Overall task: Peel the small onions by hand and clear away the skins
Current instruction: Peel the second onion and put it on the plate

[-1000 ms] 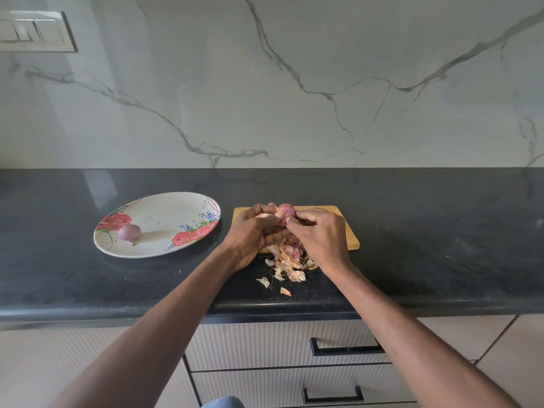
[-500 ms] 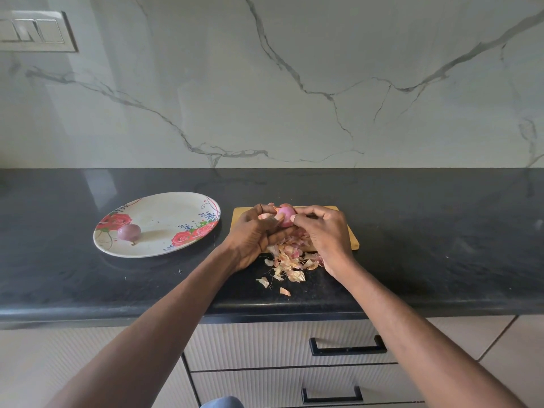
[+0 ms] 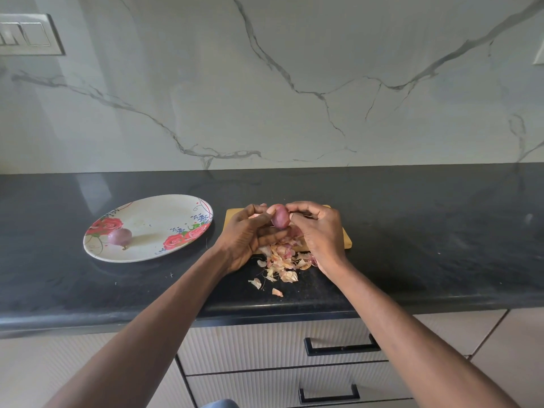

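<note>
A small pink-purple onion (image 3: 280, 216) is held upright above the wooden cutting board (image 3: 346, 240). My left hand (image 3: 246, 237) grips its left side with thumb and fingers. My right hand (image 3: 319, 231) pinches the onion's right side and top with curled fingers. Under both hands a pile of papery onion skins (image 3: 281, 262) spreads from the board's front edge onto the black counter, with a few loose flakes nearer me. A second onion (image 3: 119, 237) lies on the left part of the floral plate (image 3: 164, 213).
The black counter (image 3: 426, 231) runs the full width, with its front edge close to me and a marble wall behind. Drawers with black handles (image 3: 341, 346) sit below. A switch panel (image 3: 29, 35) is on the wall at top left.
The onion has been turned more upright between my fingers, and more of its smooth surface shows. My right hand has shifted slightly right. The plate and skins have not moved.
</note>
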Motion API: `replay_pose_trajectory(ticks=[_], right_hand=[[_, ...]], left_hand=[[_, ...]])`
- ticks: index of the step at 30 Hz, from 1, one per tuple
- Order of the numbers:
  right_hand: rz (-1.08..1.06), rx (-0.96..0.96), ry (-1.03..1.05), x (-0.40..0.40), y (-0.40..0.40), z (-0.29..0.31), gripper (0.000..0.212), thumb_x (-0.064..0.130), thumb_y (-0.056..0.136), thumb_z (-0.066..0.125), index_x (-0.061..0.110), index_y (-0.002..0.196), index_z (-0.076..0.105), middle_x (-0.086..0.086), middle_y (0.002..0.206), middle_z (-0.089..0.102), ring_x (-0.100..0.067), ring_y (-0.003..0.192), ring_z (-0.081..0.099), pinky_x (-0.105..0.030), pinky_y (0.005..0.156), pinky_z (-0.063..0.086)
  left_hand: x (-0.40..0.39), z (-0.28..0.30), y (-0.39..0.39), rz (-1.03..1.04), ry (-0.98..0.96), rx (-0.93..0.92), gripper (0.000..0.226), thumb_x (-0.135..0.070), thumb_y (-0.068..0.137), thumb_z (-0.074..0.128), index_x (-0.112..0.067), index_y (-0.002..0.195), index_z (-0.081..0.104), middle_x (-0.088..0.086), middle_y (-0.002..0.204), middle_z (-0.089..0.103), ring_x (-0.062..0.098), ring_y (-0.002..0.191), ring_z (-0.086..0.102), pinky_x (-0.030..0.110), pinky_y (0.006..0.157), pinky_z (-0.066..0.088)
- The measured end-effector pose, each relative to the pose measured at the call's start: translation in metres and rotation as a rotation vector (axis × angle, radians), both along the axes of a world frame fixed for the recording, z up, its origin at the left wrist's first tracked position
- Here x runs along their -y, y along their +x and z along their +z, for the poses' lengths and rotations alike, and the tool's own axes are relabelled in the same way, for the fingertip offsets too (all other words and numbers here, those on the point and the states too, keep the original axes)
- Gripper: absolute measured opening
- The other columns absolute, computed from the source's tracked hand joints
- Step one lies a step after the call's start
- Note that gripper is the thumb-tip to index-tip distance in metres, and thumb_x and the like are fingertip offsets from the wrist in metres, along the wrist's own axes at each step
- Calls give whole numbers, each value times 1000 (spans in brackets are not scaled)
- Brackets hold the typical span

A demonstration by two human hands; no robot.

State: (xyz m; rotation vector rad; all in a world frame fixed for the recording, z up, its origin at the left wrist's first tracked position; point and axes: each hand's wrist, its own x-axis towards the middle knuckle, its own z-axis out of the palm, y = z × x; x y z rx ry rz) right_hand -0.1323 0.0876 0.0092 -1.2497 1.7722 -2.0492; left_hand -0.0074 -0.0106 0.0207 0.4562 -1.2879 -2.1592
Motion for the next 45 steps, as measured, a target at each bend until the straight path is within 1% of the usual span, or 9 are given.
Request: replay_pose_trajectory(ticks=[6, 9, 17, 21, 23, 30, 35, 40, 45], right_hand=[[29, -34, 33, -1, 1, 1, 20, 15, 84, 80, 35, 87, 77, 22, 82, 75, 1, 86, 71, -16, 76, 55], [9, -83, 52, 1, 2, 0, 16, 17, 83, 81, 21, 99, 80, 16, 90, 76, 1, 90, 72, -16, 79, 56], [-15, -161, 44, 2, 2, -7, 14, 20, 85, 80, 9, 93, 82, 3, 91, 78, -2, 84, 73, -21, 74, 59], [-38, -185, 28, 1, 3, -6, 14, 16, 84, 81, 8, 95, 80, 15, 83, 74, 6, 78, 70, -12, 68, 54], [-53, -194, 35, 1, 3, -6, 16, 18, 84, 81, 9, 97, 80, 9, 85, 76, 8, 78, 69, -11, 69, 53], [-60, -185, 113, 0, 7, -1, 5, 18, 83, 79, 18, 80, 83, 14, 74, 76, -5, 74, 72, -27, 66, 59], [-25, -183, 80, -3, 6, 0, 16, 16, 85, 79, 24, 72, 80, 17, 70, 74, 1, 74, 71, -18, 70, 53], [-27, -180, 66, -4, 8, 4, 24, 15, 84, 80, 32, 68, 77, 18, 72, 74, 0, 80, 71, -27, 77, 57], [-25, -180, 92, -4, 10, 4, 14, 16, 85, 76, 19, 73, 82, 14, 75, 76, -3, 83, 72, -31, 80, 59]], left_hand=[[1, -1, 2, 52, -16, -14, 23, 2, 97, 56, 2, 120, 56, 22, 102, 72, 27, 78, 74, 31, 68, 64], [1, -2, 1, 50, -49, 10, 29, -2, 99, 55, 8, 125, 59, 22, 105, 72, 26, 82, 74, 31, 75, 63], [1, -3, 1, 46, -83, 37, 25, -8, 82, 69, 5, 104, 71, 20, 100, 73, 26, 82, 74, 33, 77, 63], [1, -3, 2, 49, -74, 39, 15, -2, 91, 62, 4, 102, 73, 17, 99, 75, 25, 79, 75, 31, 73, 63], [1, -3, 2, 56, -76, 43, 15, -1, 95, 60, 2, 99, 74, 15, 98, 76, 24, 77, 75, 30, 70, 63], [0, -5, -1, 66, -91, 31, 21, -4, 82, 69, 5, 101, 72, 17, 95, 74, 24, 76, 75, 33, 74, 63], [2, -8, -1, 79, -114, 40, 21, 3, 90, 64, 9, 110, 69, 23, 113, 69, 22, 79, 75, 38, 80, 61], [2, -8, -1, 74, -103, 26, 25, 6, 91, 62, 10, 115, 67, 24, 116, 70, 24, 81, 75, 38, 80, 62], [-1, -5, 1, 63, -99, 3, 23, 3, 88, 63, 4, 110, 71, 17, 96, 75, 20, 78, 75, 35, 78, 63]])
